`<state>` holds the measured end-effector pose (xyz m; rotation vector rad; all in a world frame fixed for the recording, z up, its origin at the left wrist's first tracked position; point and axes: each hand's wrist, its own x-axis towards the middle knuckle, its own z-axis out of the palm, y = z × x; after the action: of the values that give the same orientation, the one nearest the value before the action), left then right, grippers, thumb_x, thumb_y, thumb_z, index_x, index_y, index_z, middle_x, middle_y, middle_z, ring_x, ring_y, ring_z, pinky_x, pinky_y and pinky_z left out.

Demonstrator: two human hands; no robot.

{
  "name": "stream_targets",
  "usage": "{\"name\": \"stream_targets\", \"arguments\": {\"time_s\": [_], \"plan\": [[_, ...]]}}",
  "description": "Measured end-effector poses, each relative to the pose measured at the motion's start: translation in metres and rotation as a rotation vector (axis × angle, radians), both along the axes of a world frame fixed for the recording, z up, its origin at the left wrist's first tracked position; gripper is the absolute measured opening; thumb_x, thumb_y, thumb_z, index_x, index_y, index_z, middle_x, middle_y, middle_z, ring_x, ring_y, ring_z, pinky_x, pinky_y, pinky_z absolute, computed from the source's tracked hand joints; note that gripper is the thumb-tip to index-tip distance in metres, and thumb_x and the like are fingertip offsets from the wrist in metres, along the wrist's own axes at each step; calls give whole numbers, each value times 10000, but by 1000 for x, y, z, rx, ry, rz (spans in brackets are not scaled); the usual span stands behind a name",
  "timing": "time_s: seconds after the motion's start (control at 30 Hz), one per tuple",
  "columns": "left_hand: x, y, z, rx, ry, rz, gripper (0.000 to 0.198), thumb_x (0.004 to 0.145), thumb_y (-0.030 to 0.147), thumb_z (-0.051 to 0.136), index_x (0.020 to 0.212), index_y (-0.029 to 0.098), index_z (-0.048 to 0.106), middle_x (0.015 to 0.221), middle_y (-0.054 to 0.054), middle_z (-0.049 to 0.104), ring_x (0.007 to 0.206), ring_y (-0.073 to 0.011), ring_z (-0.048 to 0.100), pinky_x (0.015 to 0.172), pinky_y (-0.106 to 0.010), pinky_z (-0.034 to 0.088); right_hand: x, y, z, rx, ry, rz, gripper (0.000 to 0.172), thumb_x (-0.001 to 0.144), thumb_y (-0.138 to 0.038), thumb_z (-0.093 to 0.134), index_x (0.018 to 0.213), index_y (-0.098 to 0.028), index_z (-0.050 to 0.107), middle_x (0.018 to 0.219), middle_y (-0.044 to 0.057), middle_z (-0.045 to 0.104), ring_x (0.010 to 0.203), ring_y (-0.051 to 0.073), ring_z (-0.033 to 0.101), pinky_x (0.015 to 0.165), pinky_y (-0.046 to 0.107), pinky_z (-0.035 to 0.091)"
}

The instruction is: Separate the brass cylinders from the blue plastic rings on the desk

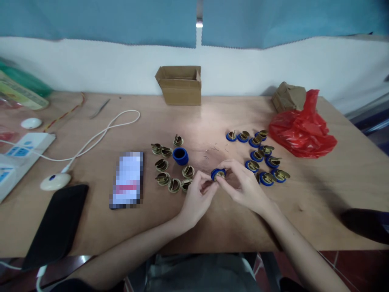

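Observation:
Between my two hands is a small round brass fitting with a blue ring [218, 174], held just above the table. My left hand [199, 194] pinches its left side, and the fingers of my right hand [238, 182] close on its right side. Left of them, several brass fittings without blue rings [174, 185] lie around a short stack of blue rings [180, 156]. To the right sit several brass fittings fitted with blue rings [267, 178]; my right hand partly hides one. A few thin, pale curved strands [214, 146] lie beyond my hands.
An open cardboard box [182, 91] stands against the wall. A red plastic bag [304, 134] and crumpled brown paper [287, 97] are at the back right. Leftward are a lit phone [127, 178], a dark phone [57, 223], a white cable [106, 132] and a power strip [24, 158].

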<state>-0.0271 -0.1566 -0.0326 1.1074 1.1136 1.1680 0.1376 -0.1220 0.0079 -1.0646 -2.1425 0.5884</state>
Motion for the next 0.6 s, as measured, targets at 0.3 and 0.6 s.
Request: {"name": "stream_targets", "arguments": {"time_s": [0.3,0.6], "plan": [[0,1,-2,-15,-1,4,206,894,297,666,844,209,486,852,1,642,834,-155,637,740,-262,473,-2,1,2,-56,64,-69,191,930,-288,665,1078,-214,569,971,48,674,872,204,667,760,336,553],[0,0,-3,-32,-9,9,212,897,313,667,857,212,485,857,-10,656,847,-175,661,776,-295,493,3,4,-3,-490,350,-25,230,895,-347,720,1067,-231,622,985,43,723,871,196,709,793,344,595]]}}
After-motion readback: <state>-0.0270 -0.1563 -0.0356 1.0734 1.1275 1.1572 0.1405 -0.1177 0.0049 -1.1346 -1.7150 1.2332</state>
